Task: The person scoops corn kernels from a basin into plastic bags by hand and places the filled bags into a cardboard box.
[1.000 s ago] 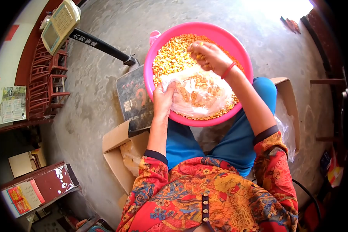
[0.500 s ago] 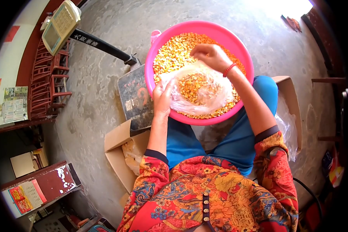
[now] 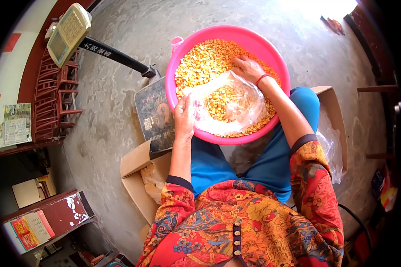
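A pink basin (image 3: 278, 60) full of yellow corn kernels (image 3: 200, 62) rests by my knees, partly over the scale's platform. Inside it lies a clear plastic bag (image 3: 249, 91) with its mouth spread and kernels in it. My left hand (image 3: 184, 116) pinches the bag's left edge at the basin's rim. Beyond the bag, my right hand (image 3: 248, 70), with a red bracelet at the wrist, is down in the kernels; its fingertips are partly hidden among them, and what they hold cannot be made out.
The scale's platform (image 3: 153, 116) is left of the basin, its pole and display (image 3: 69, 33) leaning over the floor. Open cardboard boxes with plastic inside flank my legs, one left (image 3: 136, 160) and one right (image 3: 336, 115). Red chairs (image 3: 69, 104) stand far left.
My right hand first released kernels over the bag, then moved past its far edge and down into the loose corn. My left hand stays on the bag, whose mouth has shifted and opened wider.
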The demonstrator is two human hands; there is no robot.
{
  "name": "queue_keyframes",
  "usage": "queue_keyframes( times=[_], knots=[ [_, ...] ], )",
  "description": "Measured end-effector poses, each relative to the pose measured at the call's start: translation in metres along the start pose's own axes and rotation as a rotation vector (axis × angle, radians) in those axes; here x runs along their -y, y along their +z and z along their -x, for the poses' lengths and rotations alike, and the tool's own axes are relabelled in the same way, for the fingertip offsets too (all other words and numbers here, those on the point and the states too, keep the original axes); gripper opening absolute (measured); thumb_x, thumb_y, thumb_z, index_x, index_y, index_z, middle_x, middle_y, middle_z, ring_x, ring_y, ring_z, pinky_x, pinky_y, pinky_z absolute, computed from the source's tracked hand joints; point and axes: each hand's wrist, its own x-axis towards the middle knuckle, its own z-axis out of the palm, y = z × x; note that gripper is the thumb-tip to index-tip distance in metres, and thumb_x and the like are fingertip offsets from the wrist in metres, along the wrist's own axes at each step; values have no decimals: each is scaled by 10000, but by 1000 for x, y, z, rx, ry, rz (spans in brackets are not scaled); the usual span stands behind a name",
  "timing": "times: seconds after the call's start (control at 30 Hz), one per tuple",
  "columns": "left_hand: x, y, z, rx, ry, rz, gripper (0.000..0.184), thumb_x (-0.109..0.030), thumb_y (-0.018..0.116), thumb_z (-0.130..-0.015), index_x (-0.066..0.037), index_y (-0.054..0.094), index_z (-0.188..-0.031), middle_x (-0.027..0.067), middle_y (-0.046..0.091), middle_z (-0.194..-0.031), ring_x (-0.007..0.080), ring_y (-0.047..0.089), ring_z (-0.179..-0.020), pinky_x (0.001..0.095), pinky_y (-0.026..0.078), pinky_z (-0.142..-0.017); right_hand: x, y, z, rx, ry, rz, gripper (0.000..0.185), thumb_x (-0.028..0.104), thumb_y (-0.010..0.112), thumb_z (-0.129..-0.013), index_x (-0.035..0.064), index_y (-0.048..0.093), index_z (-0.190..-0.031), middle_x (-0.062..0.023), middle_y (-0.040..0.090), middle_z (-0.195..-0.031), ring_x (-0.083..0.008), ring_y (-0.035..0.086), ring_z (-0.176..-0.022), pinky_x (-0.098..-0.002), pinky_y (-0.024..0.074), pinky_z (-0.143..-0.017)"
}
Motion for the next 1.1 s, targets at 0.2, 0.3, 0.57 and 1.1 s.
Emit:
queue_keyframes(
  times=[0.2,0.3,0.57,1.1],
  knots=[
    [2,-2,-1,11,10,-27,239,-183,490,-917,16,575,-1021,31,603,-933,75,557,-826,211,455,-741,0,6,1,81,-30,-128,243,289,515,-834,102,599,-964,-178,568,-911,-332,568,-879,-418,458,-745],
    [1,-2,-1,4,-11,-2,240,-184,490,-917,14,574,-1024,30,603,-932,74,556,-827,212,456,-735,6,1,-1,130,147,-376,245,285,527,-831,87,617,-945,-132,593,-889,-268,577,-832,-384,472,-694],
    [-5,7,1,15,19,1,220,-134,555,-871,-10,562,-1053,29,615,-905,95,586,-776,236,492,-698,31,-40,-6,84,683,-1382,195,292,525,-851,121,594,-913,2,517,-774,-45,357,-500,-182,285,-405],
    [-4,11,-1,-17,19,-69,250,-144,553,-878,13,559,-1073,34,600,-970,85,544,-856,224,437,-742,108,-28,18,507,-7,-982,224,226,505,-860,78,644,-955,-1,650,-875,-66,567,-821,-243,437,-771]
  ],
)
